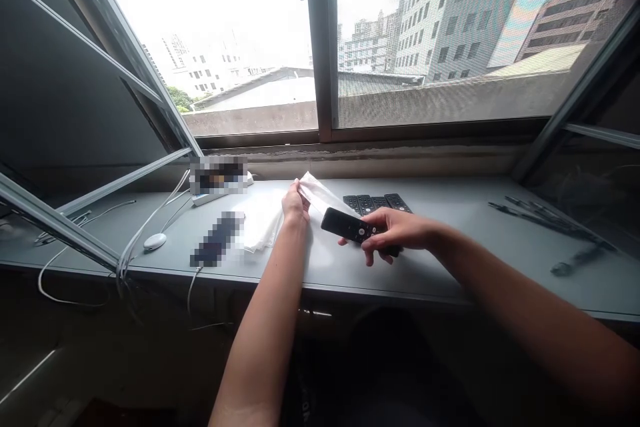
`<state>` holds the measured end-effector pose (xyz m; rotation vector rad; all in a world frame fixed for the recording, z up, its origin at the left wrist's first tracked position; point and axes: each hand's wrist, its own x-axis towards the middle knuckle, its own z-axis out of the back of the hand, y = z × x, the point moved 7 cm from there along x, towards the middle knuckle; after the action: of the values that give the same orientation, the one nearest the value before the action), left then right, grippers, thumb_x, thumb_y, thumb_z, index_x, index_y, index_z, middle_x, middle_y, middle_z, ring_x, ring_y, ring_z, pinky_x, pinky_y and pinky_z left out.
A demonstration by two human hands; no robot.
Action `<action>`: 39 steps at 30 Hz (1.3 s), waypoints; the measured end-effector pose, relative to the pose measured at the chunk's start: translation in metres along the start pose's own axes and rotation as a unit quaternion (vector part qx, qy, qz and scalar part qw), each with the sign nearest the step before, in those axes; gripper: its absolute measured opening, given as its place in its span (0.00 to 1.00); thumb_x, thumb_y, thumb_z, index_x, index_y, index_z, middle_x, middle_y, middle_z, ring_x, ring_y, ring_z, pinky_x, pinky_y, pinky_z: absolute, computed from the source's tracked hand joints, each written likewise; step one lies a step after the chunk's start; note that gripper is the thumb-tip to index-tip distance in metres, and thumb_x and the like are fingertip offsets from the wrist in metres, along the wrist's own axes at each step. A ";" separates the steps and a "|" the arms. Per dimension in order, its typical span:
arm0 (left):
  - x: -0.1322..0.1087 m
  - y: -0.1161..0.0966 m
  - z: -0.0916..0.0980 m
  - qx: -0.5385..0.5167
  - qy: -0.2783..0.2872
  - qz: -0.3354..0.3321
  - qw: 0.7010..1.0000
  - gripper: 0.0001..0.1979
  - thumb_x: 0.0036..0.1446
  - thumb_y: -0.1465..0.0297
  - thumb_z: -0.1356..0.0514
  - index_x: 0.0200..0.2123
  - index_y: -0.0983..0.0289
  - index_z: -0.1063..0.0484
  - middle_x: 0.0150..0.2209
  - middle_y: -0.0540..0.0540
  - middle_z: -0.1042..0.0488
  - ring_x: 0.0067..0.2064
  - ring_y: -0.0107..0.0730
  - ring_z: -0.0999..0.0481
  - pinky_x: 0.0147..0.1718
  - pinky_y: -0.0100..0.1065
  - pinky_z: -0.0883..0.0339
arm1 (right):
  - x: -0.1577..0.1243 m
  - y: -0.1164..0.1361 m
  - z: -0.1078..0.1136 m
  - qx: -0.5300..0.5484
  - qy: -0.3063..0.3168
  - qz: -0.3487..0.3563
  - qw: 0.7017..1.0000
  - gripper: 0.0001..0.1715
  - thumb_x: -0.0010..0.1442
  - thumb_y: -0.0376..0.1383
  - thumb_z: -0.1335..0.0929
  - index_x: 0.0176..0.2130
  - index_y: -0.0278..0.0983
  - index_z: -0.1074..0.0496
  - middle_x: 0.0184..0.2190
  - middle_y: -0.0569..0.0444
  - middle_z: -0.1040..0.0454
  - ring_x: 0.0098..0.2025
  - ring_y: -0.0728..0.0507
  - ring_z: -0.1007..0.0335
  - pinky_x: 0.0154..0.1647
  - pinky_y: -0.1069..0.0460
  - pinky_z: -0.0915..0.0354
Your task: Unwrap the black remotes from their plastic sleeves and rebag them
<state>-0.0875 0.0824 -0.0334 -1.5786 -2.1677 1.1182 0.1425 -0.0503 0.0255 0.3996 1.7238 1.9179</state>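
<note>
My right hand [387,230] is closed around a black remote control [343,223], its far end pointing left toward my other hand. My left hand [296,203] pinches a thin, whitish plastic bag [320,191], which stretches to the right behind the remote. Several more black remotes [383,202] lie side by side on the grey table just beyond my right hand. To the left of my left forearm rests a pile of white, translucent bags [263,230].
On the grey table [450,197], a white round mouse-like object [155,241], white cables [143,233] and two blurred-out items sit at left. Dark stick-like pieces [545,220] lie at right. Metal frame bars [125,180] slant along the left side; a window stands behind.
</note>
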 end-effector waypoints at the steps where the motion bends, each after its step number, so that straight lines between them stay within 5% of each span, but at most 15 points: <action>1: -0.001 0.001 -0.001 0.004 0.005 0.008 1.000 0.07 0.67 0.66 0.30 0.39 0.64 0.21 0.36 0.57 0.17 0.36 0.35 0.15 0.39 0.33 0.21 | 0.000 0.000 0.001 0.002 -0.004 0.003 1.000 0.28 0.63 0.46 0.19 0.58 0.37 0.15 0.41 0.45 0.12 0.41 0.37 0.13 0.28 0.54 0.23; 5: -0.006 0.006 -0.011 0.042 0.062 0.049 0.996 0.12 0.68 0.60 0.31 0.42 0.65 0.20 0.39 0.59 0.16 0.38 0.37 0.14 0.40 0.34 0.21 | 0.001 0.001 0.004 0.023 -0.040 0.025 0.999 0.28 0.62 0.46 0.19 0.58 0.37 0.15 0.47 0.43 0.12 0.45 0.36 0.13 0.27 0.54 0.24; 11: -0.026 0.011 -0.028 0.096 0.156 0.092 0.979 0.06 0.68 0.68 0.33 0.40 0.66 0.20 0.38 0.60 0.16 0.33 0.31 0.18 0.38 0.32 0.24 | 0.001 0.000 0.015 0.054 -0.123 0.044 0.990 0.31 0.60 0.47 0.17 0.58 0.37 0.15 0.44 0.42 0.12 0.41 0.38 0.14 0.26 0.54 0.26; 16: -0.029 0.008 -0.027 0.105 0.138 0.081 0.982 0.04 0.62 0.76 0.31 0.40 0.65 0.21 0.34 0.56 0.19 0.32 0.28 0.20 0.41 0.31 0.24 | 0.002 -0.001 0.021 0.063 -0.151 0.045 0.985 0.32 0.60 0.48 0.17 0.58 0.37 0.15 0.43 0.41 0.11 0.31 0.43 0.17 0.25 0.53 0.27; 23: -0.017 0.005 -0.020 0.111 0.110 0.031 0.987 0.06 0.63 0.77 0.32 0.43 0.65 0.17 0.38 0.57 0.17 0.35 0.26 0.19 0.39 0.28 0.25 | 0.005 -0.004 0.024 0.064 -0.156 0.064 0.984 0.31 0.61 0.48 0.17 0.59 0.40 0.15 0.49 0.41 0.13 0.48 0.34 0.14 0.26 0.53 0.25; 30: -0.013 -0.003 -0.012 0.042 0.062 0.019 0.997 0.09 0.62 0.82 0.38 0.42 0.66 0.20 0.37 0.55 0.18 0.35 0.24 0.19 0.38 0.25 0.25 | 0.002 0.001 0.024 0.100 -0.175 0.076 0.977 0.24 0.58 0.46 0.16 0.50 0.37 0.14 0.52 0.41 0.14 0.43 0.37 0.14 0.23 0.54 0.30; 35: -0.016 -0.006 -0.015 -0.023 0.077 0.031 0.996 0.11 0.56 0.86 0.41 0.34 0.64 0.28 0.32 0.49 0.25 0.29 0.20 0.24 0.36 0.24 0.26 | 0.000 0.002 0.035 0.188 -0.247 0.104 0.945 0.25 0.56 0.43 0.16 0.49 0.37 0.17 0.43 0.47 0.16 0.34 0.44 0.20 0.21 0.55 0.33; 39: -0.028 0.002 -0.027 0.010 0.146 0.088 0.985 0.12 0.57 0.85 0.40 0.38 0.63 0.28 0.31 0.49 0.27 0.30 0.23 0.24 0.33 0.23 0.27 | -0.002 -0.001 0.042 0.200 -0.280 0.085 0.935 0.22 0.57 0.44 0.16 0.45 0.34 0.18 0.37 0.47 0.16 0.29 0.47 0.25 0.21 0.55 0.32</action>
<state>-0.0597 0.0694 -0.0096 -1.8254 -1.8535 0.8826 0.1672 -0.0167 0.0304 1.1565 1.7004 1.3479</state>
